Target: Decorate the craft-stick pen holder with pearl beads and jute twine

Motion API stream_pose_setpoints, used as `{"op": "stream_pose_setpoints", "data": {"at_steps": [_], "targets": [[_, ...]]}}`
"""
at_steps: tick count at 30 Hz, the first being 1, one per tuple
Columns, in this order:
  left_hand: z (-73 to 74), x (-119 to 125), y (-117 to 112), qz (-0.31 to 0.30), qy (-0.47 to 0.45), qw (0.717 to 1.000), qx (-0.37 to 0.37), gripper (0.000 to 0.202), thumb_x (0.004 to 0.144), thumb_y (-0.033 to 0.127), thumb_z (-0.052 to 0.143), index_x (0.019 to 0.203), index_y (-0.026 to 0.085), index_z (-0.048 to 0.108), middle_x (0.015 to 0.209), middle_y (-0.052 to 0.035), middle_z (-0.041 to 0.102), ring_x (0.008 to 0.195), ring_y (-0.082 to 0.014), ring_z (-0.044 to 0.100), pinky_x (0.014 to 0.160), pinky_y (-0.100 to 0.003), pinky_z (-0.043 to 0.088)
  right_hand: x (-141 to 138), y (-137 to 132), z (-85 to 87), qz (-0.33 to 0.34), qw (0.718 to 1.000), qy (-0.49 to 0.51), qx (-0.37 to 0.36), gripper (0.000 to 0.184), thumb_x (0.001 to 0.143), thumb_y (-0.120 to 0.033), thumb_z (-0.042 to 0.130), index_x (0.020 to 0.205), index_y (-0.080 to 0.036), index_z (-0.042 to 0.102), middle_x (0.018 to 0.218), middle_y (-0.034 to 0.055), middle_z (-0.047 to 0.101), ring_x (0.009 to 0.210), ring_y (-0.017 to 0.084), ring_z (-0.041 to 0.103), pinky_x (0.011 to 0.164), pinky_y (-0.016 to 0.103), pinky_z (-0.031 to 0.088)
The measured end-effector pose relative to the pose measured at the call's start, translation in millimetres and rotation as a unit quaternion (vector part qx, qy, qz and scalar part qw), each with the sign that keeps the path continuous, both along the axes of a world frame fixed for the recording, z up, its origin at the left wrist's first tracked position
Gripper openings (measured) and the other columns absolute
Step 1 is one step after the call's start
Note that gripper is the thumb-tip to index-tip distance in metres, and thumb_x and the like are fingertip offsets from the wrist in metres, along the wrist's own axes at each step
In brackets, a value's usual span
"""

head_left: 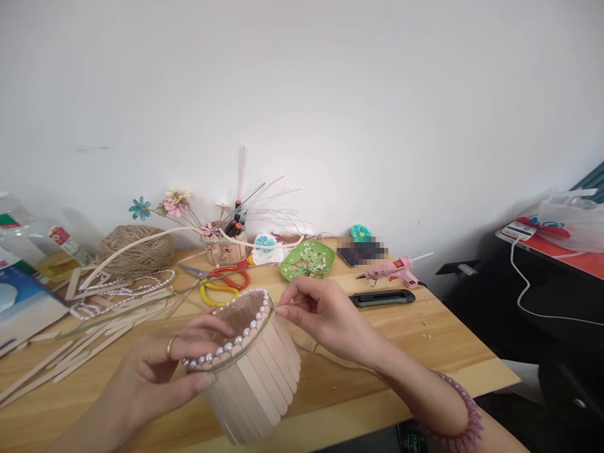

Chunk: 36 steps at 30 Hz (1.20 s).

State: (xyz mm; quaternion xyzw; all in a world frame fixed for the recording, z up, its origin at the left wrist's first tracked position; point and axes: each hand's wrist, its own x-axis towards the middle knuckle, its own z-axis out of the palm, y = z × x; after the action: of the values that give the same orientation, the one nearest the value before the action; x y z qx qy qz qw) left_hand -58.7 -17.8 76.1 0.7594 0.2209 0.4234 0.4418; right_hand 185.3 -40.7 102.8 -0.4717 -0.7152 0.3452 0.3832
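A tilted basket [257, 377] made of wooden craft sticks has a row of pearl beads [229, 346] around its rim. Just below the beads, a strand of twine [245, 345] runs along the sticks. My left hand [160, 358] grips the basket's rim, thumb on the outside and fingers over the opening. At the right side of the rim, my right hand [325, 318] pinches the twine between thumb and forefinger. A loose length of twine trails below the right hand across the table.
Behind the basket lie scissors [219, 286], a green dish [307, 259] of small beads, a utility knife [383, 297] and a pink glue gun [391, 272]. Loose craft sticks [89, 349], a pearl string [127, 286] and a twine ball [136, 250] are at left. A phone [361, 253] lies near the wall.
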Motion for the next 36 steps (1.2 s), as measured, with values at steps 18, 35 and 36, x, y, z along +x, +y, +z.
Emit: {"op": "stream_pose_setpoints", "data": {"at_steps": [18,35,36], "targets": [[-19.7,-9.2,2.8,-0.081,-0.005,0.996,0.028,0.026,0.076,0.024,0.069,0.100,0.032,0.070,0.076,-0.0010,0.072,0.088,-0.0214,0.061,0.079,-0.038,0.051,5.9,4.6,3.3,0.074,0.993,0.052,-0.076,0.018,0.076,-0.024,0.067,0.091,-0.016,0.060,0.054,-0.0102,0.033,0.050,0.007,0.030,0.046,0.020,0.024],[4.1,-25.3,56.3,-0.101,0.056,0.993,-0.040,0.054,0.077,0.030,0.061,0.129,0.024,0.048,0.136,-0.0092,0.050,0.130,-0.0288,0.040,0.108,-0.046,0.030,13.8,19.2,-8.9,0.126,0.983,0.018,-0.132,0.032,0.081,-0.047,0.060,0.085,-0.015,0.056,0.061,-0.0064,0.036,0.057,0.009,0.030,0.052,0.023,0.023],[5.0,-26.0,56.7,-0.069,0.035,0.995,-0.060,0.049,0.079,0.027,0.058,0.127,0.025,0.049,0.136,-0.0084,0.051,0.130,-0.0275,0.039,0.108,-0.045,0.029,13.4,20.4,-9.6,0.115,0.985,0.016,-0.128,0.034,0.081,-0.049,0.059,0.086,-0.015,0.056,0.060,-0.0065,0.035,0.057,0.010,0.030,0.052,0.023,0.023]]}}
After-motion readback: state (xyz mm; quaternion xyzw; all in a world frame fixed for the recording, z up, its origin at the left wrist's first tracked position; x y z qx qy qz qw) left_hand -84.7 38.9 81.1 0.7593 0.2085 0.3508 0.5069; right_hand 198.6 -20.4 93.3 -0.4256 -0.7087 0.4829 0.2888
